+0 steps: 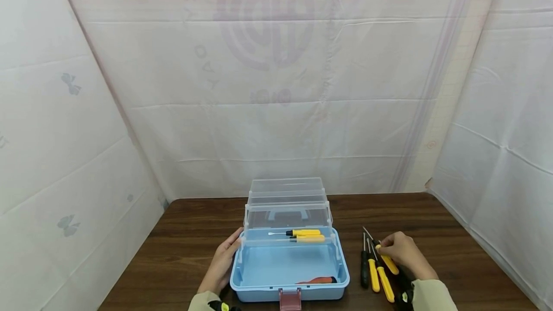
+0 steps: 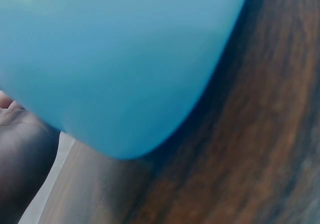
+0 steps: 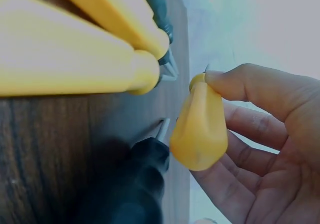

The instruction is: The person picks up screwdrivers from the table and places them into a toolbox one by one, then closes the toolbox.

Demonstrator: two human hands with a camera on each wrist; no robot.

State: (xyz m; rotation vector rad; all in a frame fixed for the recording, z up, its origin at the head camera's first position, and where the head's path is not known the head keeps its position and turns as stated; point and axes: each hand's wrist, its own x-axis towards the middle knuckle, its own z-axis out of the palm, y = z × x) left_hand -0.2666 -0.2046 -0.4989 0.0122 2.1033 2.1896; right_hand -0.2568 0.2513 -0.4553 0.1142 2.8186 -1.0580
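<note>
Your right hand [image 1: 403,249] is curling its fingers and thumb [image 3: 240,81] around the yellow handle of a screwdriver [image 1: 387,262], pinching it near the metal shaft; in the right wrist view that handle [image 3: 199,129] is sitting between thumb and fingers, lifted just off the wooden table [image 1: 453,234]. The screwdriver is lying to the right of the blue toolbox [image 1: 289,272], at the right edge of a row of loose screwdrivers: 2 more yellow-handled ones [image 1: 379,280] and 1 black-handled one [image 1: 365,268] are resting just beside it on the table.

Your left hand [image 1: 222,260] is resting against the left wall of the toolbox, fingers laid straight along it; the left wrist view is showing only the blue wall [image 2: 115,58] up close. The toolbox is standing open, with 2 yellow-handled screwdrivers [image 1: 304,235] lying in its clear upper tray [image 1: 287,217] and an orange-handled tool [image 1: 317,281] in the bottom.
</note>
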